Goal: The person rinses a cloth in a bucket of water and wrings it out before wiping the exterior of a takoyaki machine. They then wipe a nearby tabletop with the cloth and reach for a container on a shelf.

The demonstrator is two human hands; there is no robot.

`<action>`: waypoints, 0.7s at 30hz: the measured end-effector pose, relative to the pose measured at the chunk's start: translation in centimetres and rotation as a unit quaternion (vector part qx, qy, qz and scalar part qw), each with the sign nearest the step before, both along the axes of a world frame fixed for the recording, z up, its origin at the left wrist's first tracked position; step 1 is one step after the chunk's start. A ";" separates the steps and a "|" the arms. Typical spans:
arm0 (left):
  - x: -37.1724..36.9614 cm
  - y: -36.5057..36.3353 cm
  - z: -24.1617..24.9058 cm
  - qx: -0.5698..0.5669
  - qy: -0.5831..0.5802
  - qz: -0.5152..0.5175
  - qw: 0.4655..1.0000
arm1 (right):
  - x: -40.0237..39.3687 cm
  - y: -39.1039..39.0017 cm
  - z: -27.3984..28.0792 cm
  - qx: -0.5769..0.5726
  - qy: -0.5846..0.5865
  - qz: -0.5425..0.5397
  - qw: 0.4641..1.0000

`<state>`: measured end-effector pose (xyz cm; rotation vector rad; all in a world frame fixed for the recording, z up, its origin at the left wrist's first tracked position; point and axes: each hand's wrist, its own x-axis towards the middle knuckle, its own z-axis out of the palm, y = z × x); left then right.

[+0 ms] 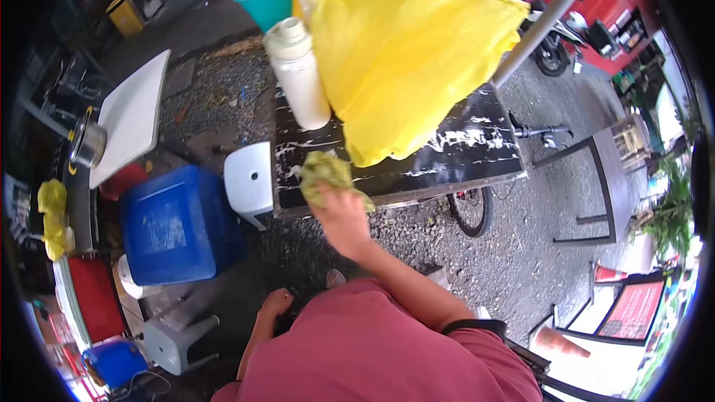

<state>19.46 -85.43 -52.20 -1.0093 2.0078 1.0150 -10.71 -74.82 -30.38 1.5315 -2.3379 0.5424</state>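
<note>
The red shirt (387, 350) fills the bottom of the view, and from it the right hand (339, 212) reaches up to the near edge of the black table (462, 152), closed around a green cloth (326, 173) pressed on the tabletop. The left hand (275, 303) hangs low by the body, fingers loosely curled and holding nothing. Behind the cloth stand a white bottle (298, 74) and a yellow bag (406, 52).
</note>
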 end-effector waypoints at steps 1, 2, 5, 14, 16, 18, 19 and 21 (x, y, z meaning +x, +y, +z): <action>-0.7 -0.4 -0.1 0.044 -0.015 0.023 0.999 | -0.3 -0.4 0.1 -0.024 -0.020 0.026 0.999; -1.4 -0.9 -0.1 0.088 -0.030 0.046 0.995 | -1.3 0.1 0.3 -0.016 -0.043 0.013 0.999; -1.3 -1.2 -1.8 0.115 0.042 0.180 0.976 | -4.6 3.5 0.9 0.018 -0.087 -0.063 0.994; -0.6 0.6 -1.9 0.122 0.043 0.286 0.950 | -24.6 24.8 1.4 -0.010 0.038 -0.503 0.863; -0.8 1.9 -0.5 0.107 0.044 0.267 0.957 | -28.1 27.1 1.7 -0.057 0.030 -0.555 0.830; -2.1 3.1 1.2 0.075 0.038 0.214 0.973 | -29.4 26.8 2.1 -0.065 0.043 -0.504 0.860; -2.4 3.5 1.2 0.078 0.042 0.215 0.973 | -29.1 25.2 3.8 -0.069 0.049 -0.476 0.875; -2.0 3.9 1.2 0.080 0.044 0.212 0.973 | -26.3 20.6 3.3 -0.060 0.049 -0.339 0.938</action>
